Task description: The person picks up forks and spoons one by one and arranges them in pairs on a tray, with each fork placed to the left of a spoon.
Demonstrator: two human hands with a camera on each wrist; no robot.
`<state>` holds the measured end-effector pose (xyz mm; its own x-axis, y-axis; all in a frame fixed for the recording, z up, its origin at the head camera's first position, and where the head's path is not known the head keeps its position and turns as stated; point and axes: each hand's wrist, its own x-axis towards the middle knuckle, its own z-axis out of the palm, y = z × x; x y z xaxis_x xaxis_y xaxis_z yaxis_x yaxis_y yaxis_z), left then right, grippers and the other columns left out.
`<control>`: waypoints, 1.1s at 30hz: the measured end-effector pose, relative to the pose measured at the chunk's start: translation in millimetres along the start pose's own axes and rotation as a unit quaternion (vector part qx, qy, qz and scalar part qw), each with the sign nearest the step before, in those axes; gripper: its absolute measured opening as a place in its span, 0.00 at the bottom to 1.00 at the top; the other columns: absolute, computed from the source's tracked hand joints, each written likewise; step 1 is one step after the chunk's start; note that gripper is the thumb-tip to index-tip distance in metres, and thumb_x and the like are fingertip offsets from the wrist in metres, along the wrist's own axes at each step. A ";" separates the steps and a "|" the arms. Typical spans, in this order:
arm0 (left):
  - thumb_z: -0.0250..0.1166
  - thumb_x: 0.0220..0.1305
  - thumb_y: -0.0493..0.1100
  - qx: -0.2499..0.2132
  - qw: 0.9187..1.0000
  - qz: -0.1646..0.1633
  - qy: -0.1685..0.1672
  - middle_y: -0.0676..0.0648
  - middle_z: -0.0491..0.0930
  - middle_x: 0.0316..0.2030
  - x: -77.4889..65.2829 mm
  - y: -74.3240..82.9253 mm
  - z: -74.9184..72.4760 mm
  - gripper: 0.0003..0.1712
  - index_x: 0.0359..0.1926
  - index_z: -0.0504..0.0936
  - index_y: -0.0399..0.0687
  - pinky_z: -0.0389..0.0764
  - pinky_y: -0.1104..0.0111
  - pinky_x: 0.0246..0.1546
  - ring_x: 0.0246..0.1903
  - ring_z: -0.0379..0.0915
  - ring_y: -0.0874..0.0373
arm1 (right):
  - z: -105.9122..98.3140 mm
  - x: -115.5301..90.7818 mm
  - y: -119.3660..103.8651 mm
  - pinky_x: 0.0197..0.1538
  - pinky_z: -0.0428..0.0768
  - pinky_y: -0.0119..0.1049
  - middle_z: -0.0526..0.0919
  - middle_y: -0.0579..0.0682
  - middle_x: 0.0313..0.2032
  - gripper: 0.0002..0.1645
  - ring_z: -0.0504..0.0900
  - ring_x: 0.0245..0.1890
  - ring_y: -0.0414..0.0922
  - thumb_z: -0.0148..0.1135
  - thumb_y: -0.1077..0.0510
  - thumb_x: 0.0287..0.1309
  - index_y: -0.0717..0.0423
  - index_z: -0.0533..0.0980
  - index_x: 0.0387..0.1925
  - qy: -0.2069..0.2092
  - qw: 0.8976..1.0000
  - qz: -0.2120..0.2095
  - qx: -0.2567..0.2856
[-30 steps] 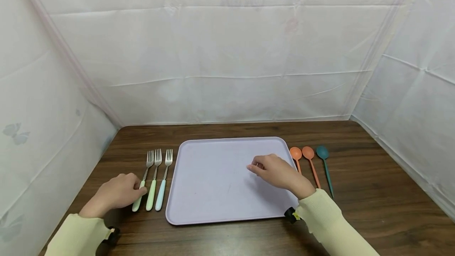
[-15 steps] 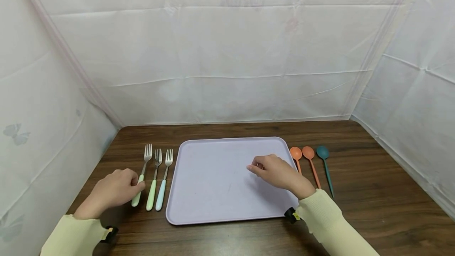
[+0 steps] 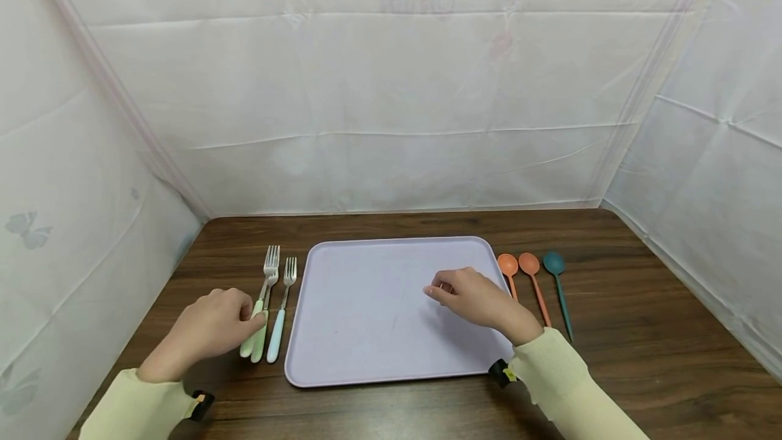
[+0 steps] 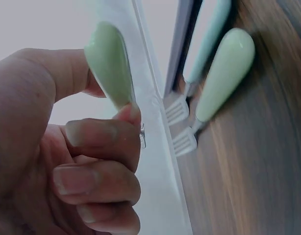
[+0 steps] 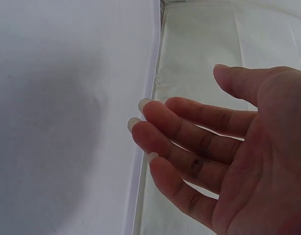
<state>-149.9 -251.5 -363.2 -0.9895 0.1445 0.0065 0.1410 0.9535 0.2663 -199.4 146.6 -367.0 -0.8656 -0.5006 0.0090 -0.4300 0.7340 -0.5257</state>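
My left hand [image 3: 214, 324] pinches a fork [image 4: 109, 63] by its light green handle between thumb and fingers. This fork is raised and overlaps a second green-handled fork [image 4: 226, 73] in the head view. Beside that one lies a fork with a pale blue handle [image 3: 277, 336], close to the tray's left rim. Over the right part of the lilac tray [image 3: 360, 311], my right hand [image 3: 473, 297] hovers with loosely bent fingers and nothing in them. Its thumb stands apart from the fingers in the right wrist view.
Right of the tray lie an orange spoon [image 3: 508, 265], a darker orange spoon [image 3: 529, 265] and a teal spoon [image 3: 554, 264]. The brown wooden table [image 3: 391, 413] is bounded by white cloth [image 3: 391, 87] at the back and sides.
My left hand has picked up the leftmost fork, lifting it from beside the others and carrying it right over the second green-handled fork. The right hand has stayed still.
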 end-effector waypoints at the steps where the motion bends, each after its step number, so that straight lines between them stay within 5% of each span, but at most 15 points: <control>1: 0.59 0.55 0.52 0.000 1.000 0.000 0.000 0.54 0.61 0.12 -0.3 1.8 0.0 0.20 0.13 0.64 0.51 0.57 0.66 0.15 0.14 0.57 0.59 | 0.0 -0.2 0.0 0.28 0.72 0.37 0.78 0.45 0.23 0.20 0.71 0.21 0.38 0.49 0.41 0.62 0.50 0.78 0.33 0.000 1.000 0.000 0.001; 33: 0.59 0.49 0.48 -0.017 0.999 0.048 0.015 0.57 0.56 0.09 12.6 44.8 11.7 0.19 0.10 0.61 0.52 0.53 0.68 0.14 0.11 0.53 0.62 | 1.9 -3.9 3.9 0.29 0.72 0.37 0.79 0.44 0.25 0.22 0.72 0.23 0.38 0.49 0.40 0.62 0.52 0.78 0.34 0.015 1.000 -0.007 0.025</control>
<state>-155.6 -203.8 -362.5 -0.9721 0.2259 0.0627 0.2343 0.9264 0.2947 -197.2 150.6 -370.7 -0.8669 -0.4967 0.0425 -0.4304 0.7026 -0.5667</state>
